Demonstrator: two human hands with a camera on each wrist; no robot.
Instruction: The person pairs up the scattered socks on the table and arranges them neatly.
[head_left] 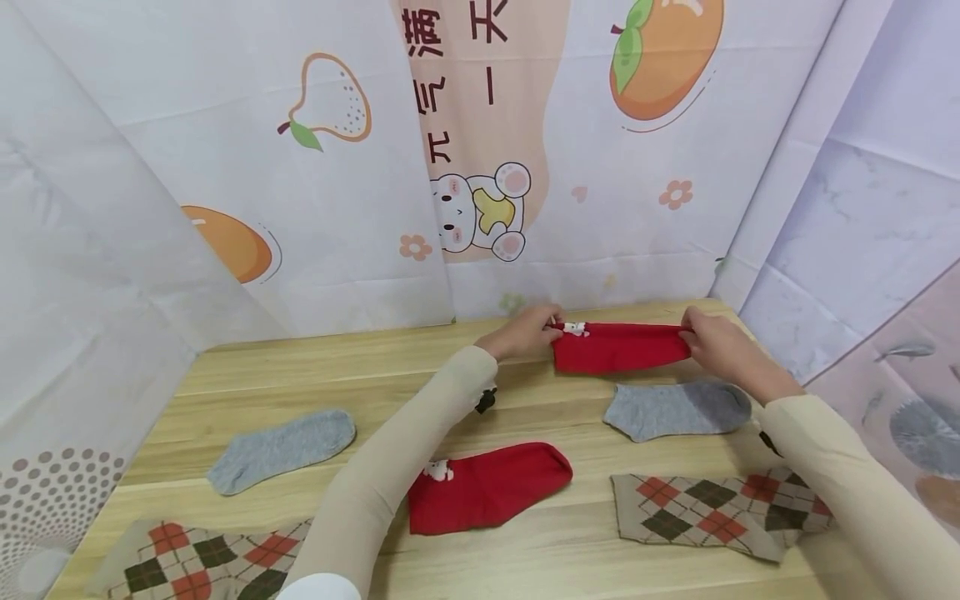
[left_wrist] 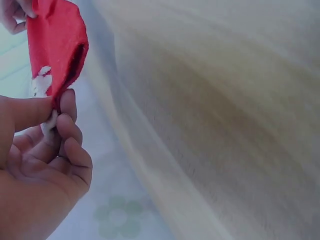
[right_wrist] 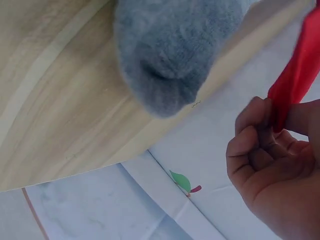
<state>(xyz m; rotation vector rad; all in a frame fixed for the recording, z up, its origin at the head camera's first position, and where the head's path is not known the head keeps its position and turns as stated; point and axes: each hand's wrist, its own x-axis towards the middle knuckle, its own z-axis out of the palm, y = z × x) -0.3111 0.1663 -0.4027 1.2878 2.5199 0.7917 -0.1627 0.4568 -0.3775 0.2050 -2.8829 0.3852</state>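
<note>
Between both hands a red sock (head_left: 618, 347) is stretched sideways above the far right of the table. My left hand (head_left: 528, 332) pinches its cuff end, beside a small white animal figure. The toe end is pinched by my right hand (head_left: 716, 343). Up close in the left wrist view, thumb and fingers of the left hand (left_wrist: 50, 145) grip the cuff edge of the sock (left_wrist: 57, 42). In the right wrist view the right hand (right_wrist: 272, 155) holds the red tip (right_wrist: 295, 75). Just below it on the table lies a grey sock (head_left: 675, 408).
A second red sock (head_left: 491, 487) lies front centre, partly behind the left sleeve. Another grey sock (head_left: 281, 450) is at the left. Argyle socks lie at the front left (head_left: 202, 558) and front right (head_left: 705, 512), each partly covered by a sleeve. A printed curtain (head_left: 360, 192) hangs behind the table.
</note>
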